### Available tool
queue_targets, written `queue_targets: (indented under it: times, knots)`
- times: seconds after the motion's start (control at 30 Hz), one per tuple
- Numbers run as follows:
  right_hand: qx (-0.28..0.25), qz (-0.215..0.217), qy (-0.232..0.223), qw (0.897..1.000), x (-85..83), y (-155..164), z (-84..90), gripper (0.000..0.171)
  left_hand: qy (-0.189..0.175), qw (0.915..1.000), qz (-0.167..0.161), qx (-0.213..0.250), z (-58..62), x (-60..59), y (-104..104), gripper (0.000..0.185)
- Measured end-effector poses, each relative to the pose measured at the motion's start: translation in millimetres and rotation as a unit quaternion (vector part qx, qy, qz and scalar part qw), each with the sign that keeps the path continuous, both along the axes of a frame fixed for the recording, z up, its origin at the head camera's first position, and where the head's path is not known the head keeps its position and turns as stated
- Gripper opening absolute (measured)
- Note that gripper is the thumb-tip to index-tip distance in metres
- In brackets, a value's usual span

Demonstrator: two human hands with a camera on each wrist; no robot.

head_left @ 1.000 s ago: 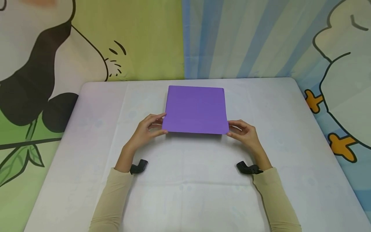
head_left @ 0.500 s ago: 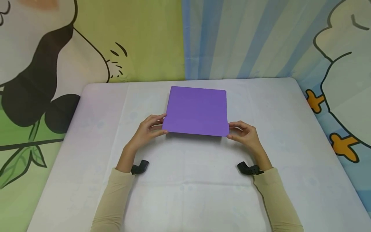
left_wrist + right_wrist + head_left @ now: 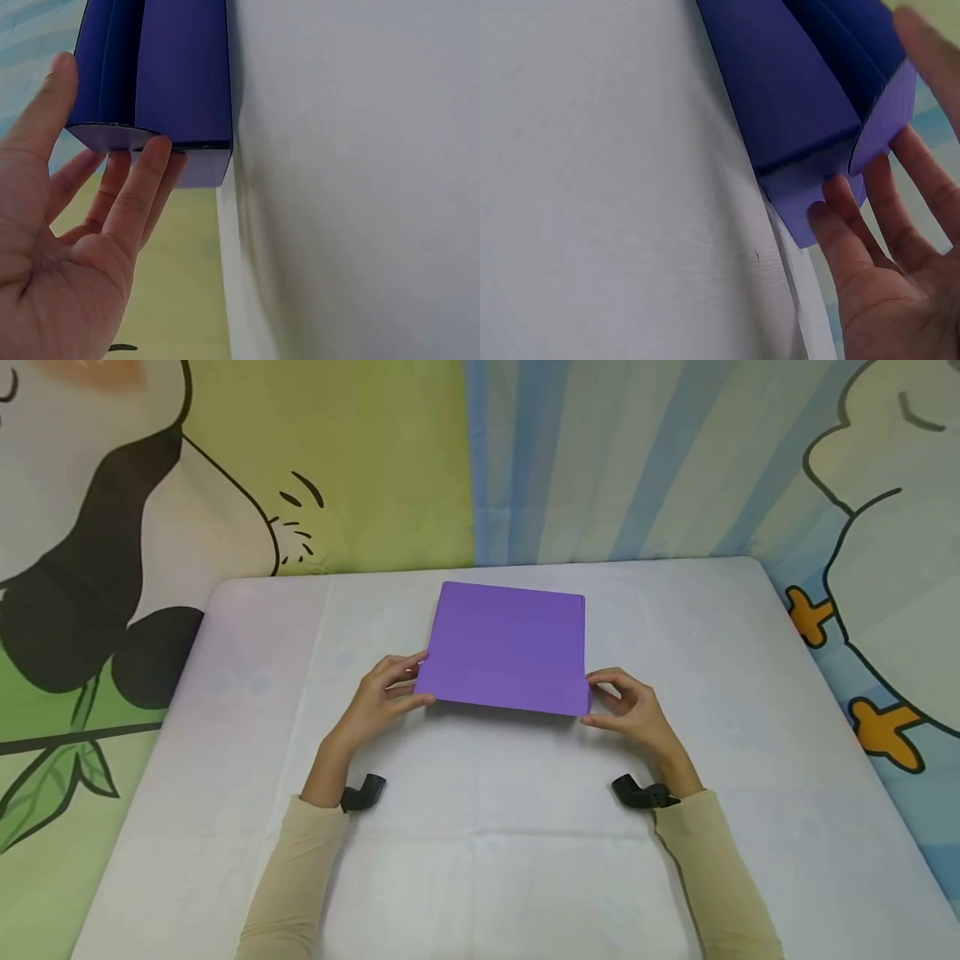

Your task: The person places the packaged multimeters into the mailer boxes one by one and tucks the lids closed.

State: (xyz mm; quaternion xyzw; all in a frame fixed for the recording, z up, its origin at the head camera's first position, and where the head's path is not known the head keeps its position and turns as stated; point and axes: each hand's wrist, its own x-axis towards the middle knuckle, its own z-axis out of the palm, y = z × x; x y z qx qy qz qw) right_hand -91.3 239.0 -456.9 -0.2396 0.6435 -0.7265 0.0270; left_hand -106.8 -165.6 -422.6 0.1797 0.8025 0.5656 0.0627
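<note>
A purple cardboard box (image 3: 506,647) sits toward the back of the table, its broad lid facing up. Its front is raised, leaving a dark slot between the lid and the front wall (image 3: 184,75) in the left wrist view. My left hand (image 3: 375,693) holds the box's left front corner, thumb at the lid's front edge and fingers against the side. At the opposite corner, my right hand (image 3: 630,703) has its thumb by the front edge and its fingers on the side, touching the lid's side flap (image 3: 889,124). The inside of the box is hidden.
White cloth covers the table (image 3: 480,877). Behind stands a printed curtain (image 3: 360,460) with cartoon figures, close to the table's back edge. Each wrist bears a black camera mount, the left mount (image 3: 365,792) and the right mount (image 3: 637,793).
The box's right front corner has come slightly toward me, so the box sits a little turned. My right thumb has shifted slightly along that corner. The left hand stays nearly in place.
</note>
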Motion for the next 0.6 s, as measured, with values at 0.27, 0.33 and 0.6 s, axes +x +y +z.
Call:
queue_targets:
  times: [0.27,0.33,0.6]
  knots:
    - [-0.034,-0.014,-0.002,0.999,-3.1,-2.0,-0.6,0.054,0.004,0.9999,0.013,0.002,0.3,1.8,3.3,0.069]
    - [-0.040,-0.011,0.000,0.999,-3.2,-2.1,-0.4,0.053,0.001,0.9999,0.015,-0.001,0.3,1.8,3.2,0.069]
    - [-0.026,-0.029,0.008,0.999,-1.4,-0.6,-1.0,0.051,-0.004,0.9999,0.012,-0.006,2.8,1.5,3.1,0.068]
